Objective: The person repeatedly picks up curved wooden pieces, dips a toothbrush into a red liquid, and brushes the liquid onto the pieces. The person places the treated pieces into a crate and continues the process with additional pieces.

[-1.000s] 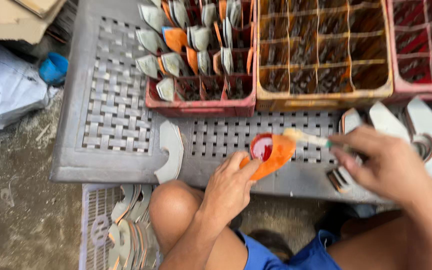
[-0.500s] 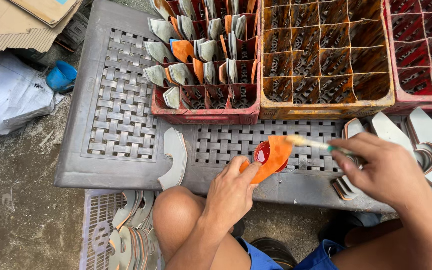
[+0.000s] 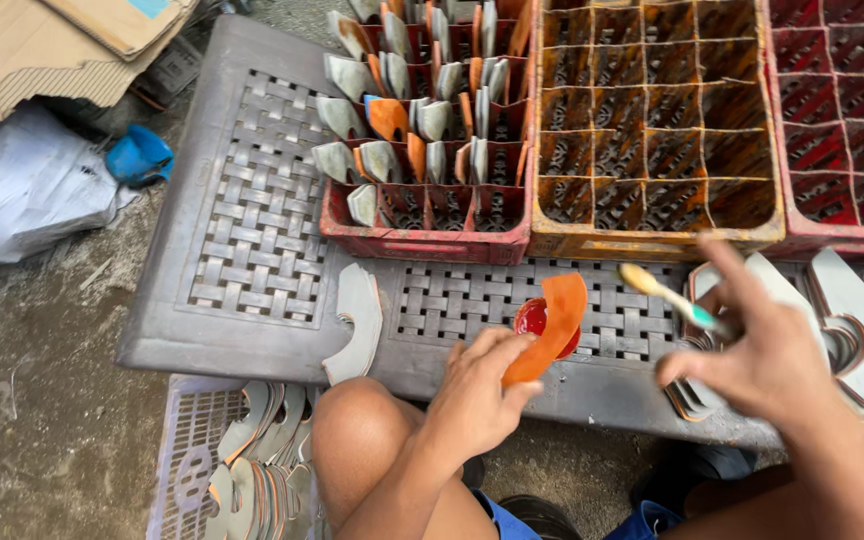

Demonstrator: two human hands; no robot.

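While the left hand (image 3: 477,400) pinches the orange-coated cutout piece (image 3: 550,325) between thumb and fingers, just above the little red paint cup (image 3: 534,318), the right hand (image 3: 767,355) has its fingers closed on a small brush (image 3: 664,295), tip lifted clear to the right of that cup. Looks like the coating step is about wrapped up on this one. Next move probably needs a free slot in the red crate (image 3: 427,240) behind the cup.
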